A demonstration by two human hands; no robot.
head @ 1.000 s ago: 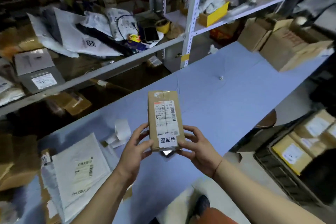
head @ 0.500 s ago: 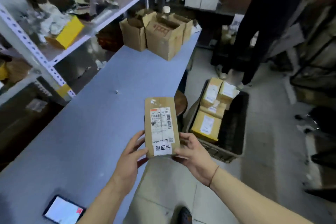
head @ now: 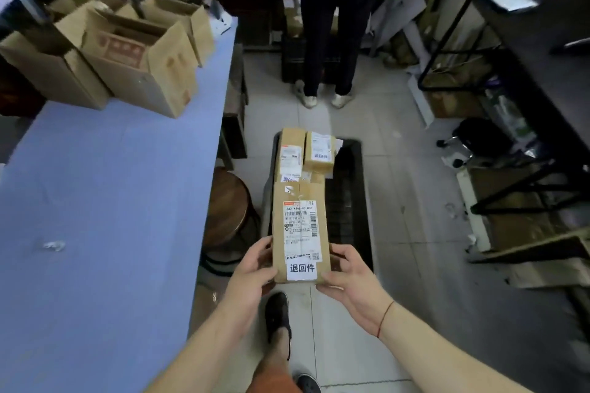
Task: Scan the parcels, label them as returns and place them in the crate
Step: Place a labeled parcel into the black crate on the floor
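Parcels with return stickers fill the far end of the black crate on the floor. Left hand and right hand grasp a labelled brown parcel above its near end.

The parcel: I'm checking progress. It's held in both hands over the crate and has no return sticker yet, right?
Not quite. The head view shows the parcel already has a white return sticker at its near end. Left hand and right hand do hold it over the crate.

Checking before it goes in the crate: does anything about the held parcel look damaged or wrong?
Nothing stands out. The parcel looks intact, taped shut, with its return sticker on straight, held by both hands.
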